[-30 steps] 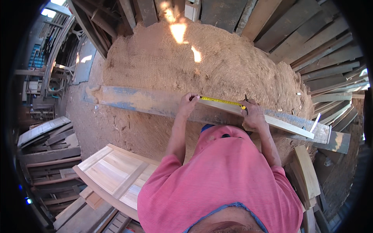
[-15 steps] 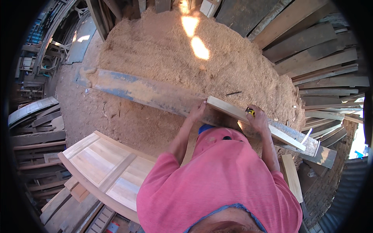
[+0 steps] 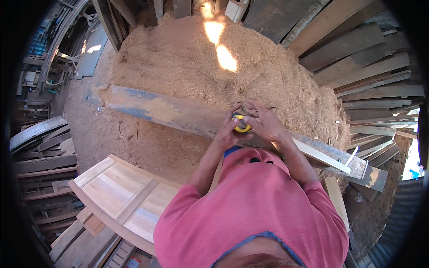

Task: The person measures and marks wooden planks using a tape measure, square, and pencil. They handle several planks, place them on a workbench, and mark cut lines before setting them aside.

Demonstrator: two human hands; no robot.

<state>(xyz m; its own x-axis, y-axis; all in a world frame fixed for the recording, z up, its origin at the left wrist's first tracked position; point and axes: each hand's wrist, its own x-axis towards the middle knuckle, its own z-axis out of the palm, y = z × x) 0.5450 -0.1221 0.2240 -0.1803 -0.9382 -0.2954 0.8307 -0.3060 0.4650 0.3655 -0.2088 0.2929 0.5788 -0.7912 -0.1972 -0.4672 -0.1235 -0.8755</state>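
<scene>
A yellow and black tape measure [image 3: 242,126] sits between my two hands, raised above the bench plank. My left hand [image 3: 227,130] grips its left side, thumb against the case. My right hand [image 3: 267,124] has its thumb on the other side, with its fingers curved over the far side. Below them, a pale squared length of wood [image 3: 322,155] lies along the bench plank [image 3: 178,109]; my hands and right forearm hide its left part. The plank is long, dusty and patched with blue-grey.
Wood shavings [image 3: 178,58] cover the ground beyond the plank. At lower left lies a panelled wooden door [image 3: 118,185], above stacked timber [image 3: 85,243]. Boards [image 3: 362,67] lean along the right side. Another pale wood piece [image 3: 336,201] stands by my right elbow.
My left hand has let go of the wood's left end and come to the tape measure. My right hand has brought the tape measure left, off the wood, to meet it.
</scene>
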